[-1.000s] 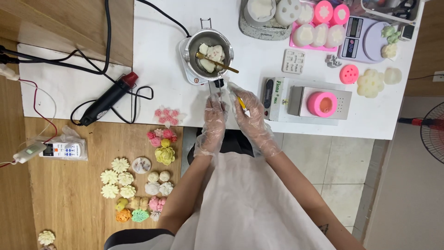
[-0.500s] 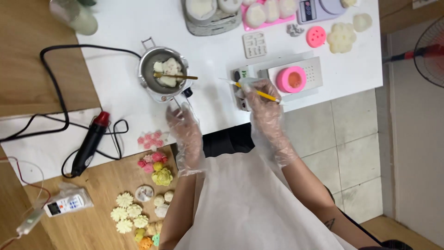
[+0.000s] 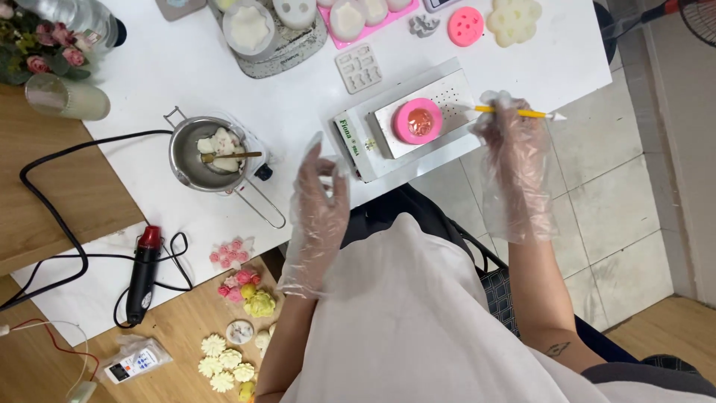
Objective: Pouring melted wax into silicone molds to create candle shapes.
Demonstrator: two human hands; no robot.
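The right hand (image 3: pixel 511 142), gloved, pinches a thin yellow stick (image 3: pixel 518 113) at 3 o'clock of the pink mould (image 3: pixel 418 121) on the bench (image 3: pixel 298 82). Light and stiff, probably slippery under plastic; best held mid-shaft. The left hand (image 3: pixel 321 205) hovers, grip wide, holding nothing.

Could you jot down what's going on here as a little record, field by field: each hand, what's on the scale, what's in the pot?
Left hand: gloved left hand, open, holding nothing, raised over the white table edge
Right hand: gloved right hand gripping a yellow pointed tool
Scale: white digital scale with a pink round mould on top
Pot: small metal pot holding white wax chunks and a stick
Nearby: black heat gun; small flower-shaped pieces on the wooden surface
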